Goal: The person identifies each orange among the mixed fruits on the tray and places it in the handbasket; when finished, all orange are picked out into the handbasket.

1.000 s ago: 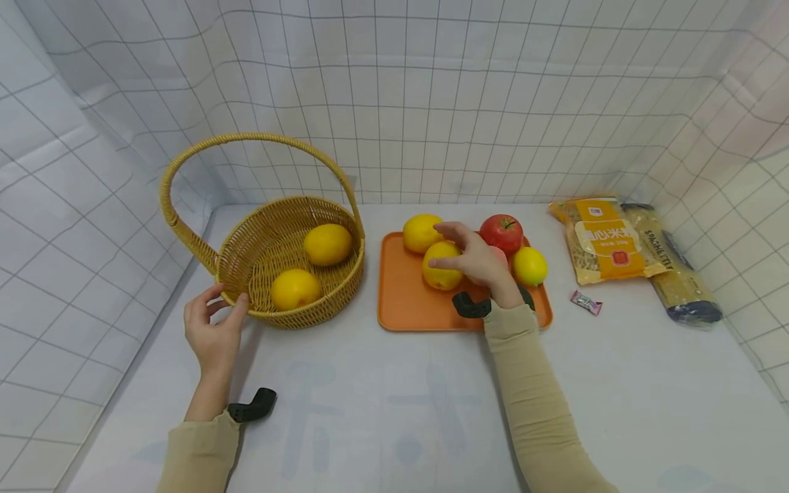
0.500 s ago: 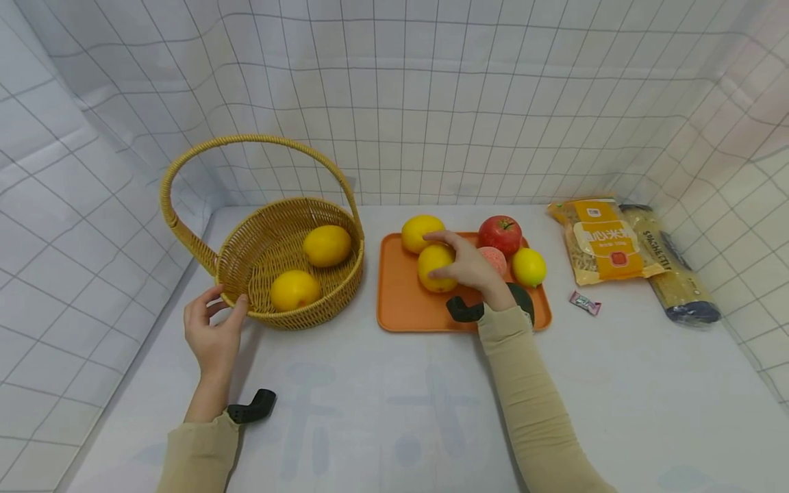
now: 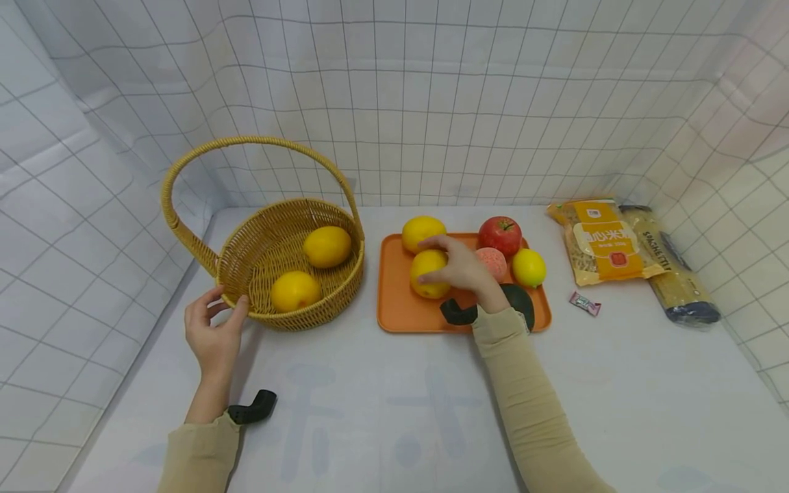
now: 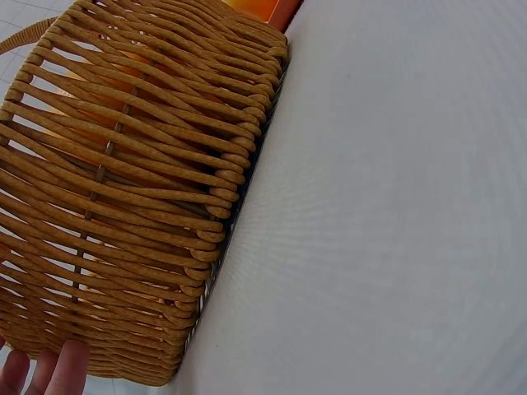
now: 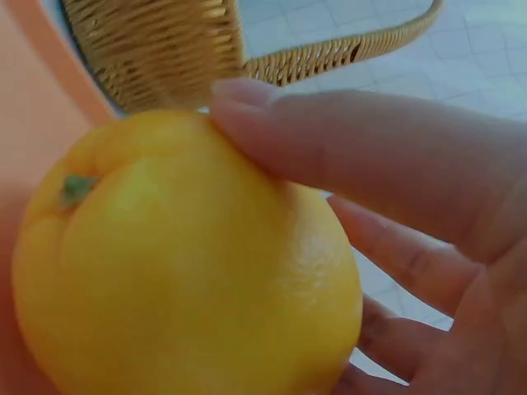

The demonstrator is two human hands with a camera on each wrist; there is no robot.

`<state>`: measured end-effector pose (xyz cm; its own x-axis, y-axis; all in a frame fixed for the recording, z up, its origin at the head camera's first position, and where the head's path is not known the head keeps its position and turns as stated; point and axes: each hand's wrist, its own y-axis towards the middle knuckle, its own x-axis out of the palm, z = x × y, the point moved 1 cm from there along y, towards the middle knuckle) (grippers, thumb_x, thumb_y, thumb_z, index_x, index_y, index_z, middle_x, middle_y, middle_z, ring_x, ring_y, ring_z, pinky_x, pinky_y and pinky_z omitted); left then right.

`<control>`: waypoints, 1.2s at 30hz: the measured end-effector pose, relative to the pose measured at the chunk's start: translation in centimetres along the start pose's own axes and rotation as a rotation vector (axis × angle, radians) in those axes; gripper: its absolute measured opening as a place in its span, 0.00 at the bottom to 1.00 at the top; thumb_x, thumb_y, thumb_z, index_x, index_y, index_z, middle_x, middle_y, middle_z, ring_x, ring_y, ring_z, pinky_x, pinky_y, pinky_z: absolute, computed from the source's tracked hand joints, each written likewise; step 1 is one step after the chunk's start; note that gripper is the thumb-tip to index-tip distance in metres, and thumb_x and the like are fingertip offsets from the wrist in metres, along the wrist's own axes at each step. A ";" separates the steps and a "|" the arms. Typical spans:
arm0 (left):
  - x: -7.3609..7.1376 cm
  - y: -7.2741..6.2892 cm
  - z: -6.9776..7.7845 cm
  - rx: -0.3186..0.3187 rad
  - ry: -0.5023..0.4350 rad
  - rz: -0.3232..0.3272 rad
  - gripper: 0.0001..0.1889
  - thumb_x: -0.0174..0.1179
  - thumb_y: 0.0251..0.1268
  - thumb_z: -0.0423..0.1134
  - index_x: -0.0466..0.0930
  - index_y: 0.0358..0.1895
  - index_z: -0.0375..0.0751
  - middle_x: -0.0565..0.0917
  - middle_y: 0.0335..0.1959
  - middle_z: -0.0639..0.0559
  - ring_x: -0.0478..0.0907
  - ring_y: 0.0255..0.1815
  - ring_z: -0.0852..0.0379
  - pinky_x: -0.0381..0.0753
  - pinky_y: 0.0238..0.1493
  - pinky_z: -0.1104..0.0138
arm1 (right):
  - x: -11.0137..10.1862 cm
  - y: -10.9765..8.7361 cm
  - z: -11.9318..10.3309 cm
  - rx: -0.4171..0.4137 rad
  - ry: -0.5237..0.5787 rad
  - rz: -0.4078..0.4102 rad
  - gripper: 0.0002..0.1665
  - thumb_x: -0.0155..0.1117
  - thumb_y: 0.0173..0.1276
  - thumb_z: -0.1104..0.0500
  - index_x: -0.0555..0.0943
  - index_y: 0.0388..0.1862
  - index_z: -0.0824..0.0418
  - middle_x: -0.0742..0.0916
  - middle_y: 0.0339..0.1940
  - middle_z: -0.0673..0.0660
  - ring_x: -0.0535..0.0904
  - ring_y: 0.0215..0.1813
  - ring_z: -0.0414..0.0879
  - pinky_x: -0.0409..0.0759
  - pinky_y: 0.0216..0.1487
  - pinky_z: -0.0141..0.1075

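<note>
Fingers and thumb of your right hand [image 3: 465,270] curve round a large yellow fruit [image 3: 425,266], holding it; in the right wrist view the thumb lies across it while the other fingertips are hidden behind. That fruit is at the left part of your orange tray [image 3: 397,305], just in front of a second yellow fruit [image 3: 422,231]; whether its underside touches the tray you cannot tell. Your left hand [image 3: 214,335] grips the near left rim of a wicker basket [image 3: 320,316], thumb over the edge and other fingers against the outer weave. Two yellow fruits [image 3: 296,291] lie inside the basket. Toward the tray's right you have a red fruit [image 3: 501,236], a pink one [image 3: 492,263], a lemon [image 3: 529,268] and something dark green [image 3: 520,305], partly hidden by your arm. Farther right lie two food bags [image 3: 607,250] and a small wrapped sweet [image 3: 585,303].
</note>
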<state>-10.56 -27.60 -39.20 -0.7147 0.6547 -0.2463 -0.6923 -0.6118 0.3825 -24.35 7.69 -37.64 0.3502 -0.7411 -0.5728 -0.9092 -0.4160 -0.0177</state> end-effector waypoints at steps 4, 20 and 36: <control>0.0 0.0 0.0 -0.009 0.001 0.002 0.20 0.63 0.55 0.32 0.74 0.51 0.24 0.69 0.43 0.58 0.71 0.41 0.63 0.70 0.32 0.86 | 0.6 0.2 -1.5 -0.046 0.109 0.039 0.37 0.75 0.51 0.52 0.73 0.60 0.54 0.75 0.58 0.52 0.71 0.53 0.50 0.74 0.53 0.43; 0.0 0.0 0.0 -0.004 -0.024 -0.013 0.20 0.63 0.55 0.31 0.75 0.51 0.24 0.69 0.43 0.58 0.71 0.41 0.62 0.71 0.33 0.85 | 8.3 6.8 -11.7 -0.276 0.323 0.027 0.35 0.73 0.54 0.54 0.72 0.62 0.57 0.76 0.59 0.49 0.71 0.55 0.40 0.70 0.54 0.29; -0.2 0.0 0.0 0.007 -0.026 -0.004 0.20 0.63 0.54 0.30 0.75 0.50 0.24 0.69 0.42 0.58 0.71 0.40 0.65 0.71 0.32 0.85 | 14.6 10.4 -13.5 -0.300 0.057 -0.046 0.33 0.69 0.58 0.48 0.73 0.61 0.55 0.70 0.60 0.53 0.69 0.54 0.41 0.68 0.54 0.26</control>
<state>-10.42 -27.75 -39.11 -0.7091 0.6686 -0.2242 -0.6943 -0.6064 0.3875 -25.60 -14.59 -35.11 0.4095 -0.7424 -0.5302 -0.7878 -0.5809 0.2049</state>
